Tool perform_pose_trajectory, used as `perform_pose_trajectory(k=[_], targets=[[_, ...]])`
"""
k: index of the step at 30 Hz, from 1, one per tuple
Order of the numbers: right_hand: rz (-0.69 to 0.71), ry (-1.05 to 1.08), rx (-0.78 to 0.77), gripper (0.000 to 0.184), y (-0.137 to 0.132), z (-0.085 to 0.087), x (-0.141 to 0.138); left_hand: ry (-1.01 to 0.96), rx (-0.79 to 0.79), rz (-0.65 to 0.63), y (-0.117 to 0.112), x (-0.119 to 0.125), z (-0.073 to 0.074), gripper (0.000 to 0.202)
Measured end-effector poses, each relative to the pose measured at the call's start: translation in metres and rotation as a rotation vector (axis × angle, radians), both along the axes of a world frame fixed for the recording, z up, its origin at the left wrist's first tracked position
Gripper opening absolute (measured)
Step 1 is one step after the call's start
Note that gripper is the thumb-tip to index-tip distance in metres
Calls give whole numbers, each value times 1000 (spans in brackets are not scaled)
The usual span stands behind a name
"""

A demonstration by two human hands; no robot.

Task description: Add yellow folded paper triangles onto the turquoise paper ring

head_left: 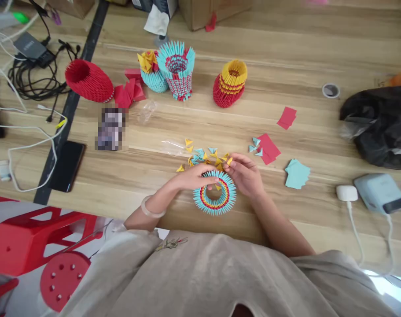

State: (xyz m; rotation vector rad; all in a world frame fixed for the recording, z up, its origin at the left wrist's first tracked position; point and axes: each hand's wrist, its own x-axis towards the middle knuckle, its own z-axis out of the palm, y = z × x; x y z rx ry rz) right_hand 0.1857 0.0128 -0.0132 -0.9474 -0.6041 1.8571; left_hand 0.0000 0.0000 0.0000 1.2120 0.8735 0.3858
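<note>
A ring of folded paper pieces (231,196), light blue outside with red and yellow rows inside, lies near the table's front edge. My left hand (200,177) is closed on the ring's far left side, thumb over its rim. Just right of the ring, my right hand (248,175) pinches a yellow folded paper triangle (229,161) between thumb and fingertips. Beyond both hands lies a loose pile of yellow and blue paper triangles (200,152). Several blue triangles (252,148) sit farther right, beside red paper sheets (269,149).
Behind stand a blue-and-red paper vase (180,83), a yellow-and-red one (229,83) and a red one (90,80). Blue paper sheets (296,174), a black bag (378,125) and a charger (380,191) are at right. A phone (68,166) and cables (35,79) lie left.
</note>
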Motion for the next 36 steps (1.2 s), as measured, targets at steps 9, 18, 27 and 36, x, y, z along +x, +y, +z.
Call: perform_pose_trajectory(k=[9, 18, 27, 36], targets=[[68, -9, 14, 20, -1, -10, 9, 126, -8, 166, -10, -6, 9, 32], [123, 61, 109, 16, -2, -19, 12, 91, -123, 247, -6, -6, 12, 19], [173, -3, 72, 16, -4, -17, 13, 26, -148, 248, -7, -7, 14, 23], [199, 22, 72, 12, -4, -19, 12, 62, 30, 225, -6, -9, 15, 24]])
